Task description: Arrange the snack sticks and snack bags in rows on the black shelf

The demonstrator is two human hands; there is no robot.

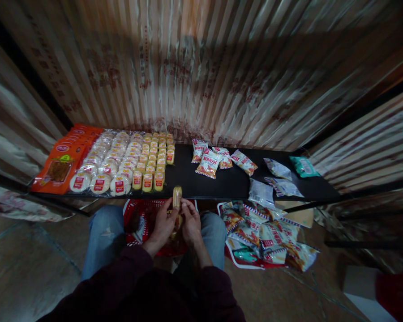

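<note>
From far off, I look through the head camera and start at the left end of the long black bench. Some flat orange bags lie there, one partly on top of another. Right beside them I see rows of round white cakes in clear wrap with red labels. Next come rows of small yellow cakes, wrapped too.

Below the front edge, a red basket sits between two knees in blue jeans. I can't make out all that is in it. Over it, my left hand has its fingers curled around one long yellow cake, which stands up by the bench's front edge. My right hand is half closed, with its fingertips on the cake's right side. Something gold shows below, between the hands, but I can't tell what.

Further right, four white and orange snack bags lie close together on the bench. Then there are three pale bags and a green bag. Below them, another red basket is heaped with more snack bags.
</note>
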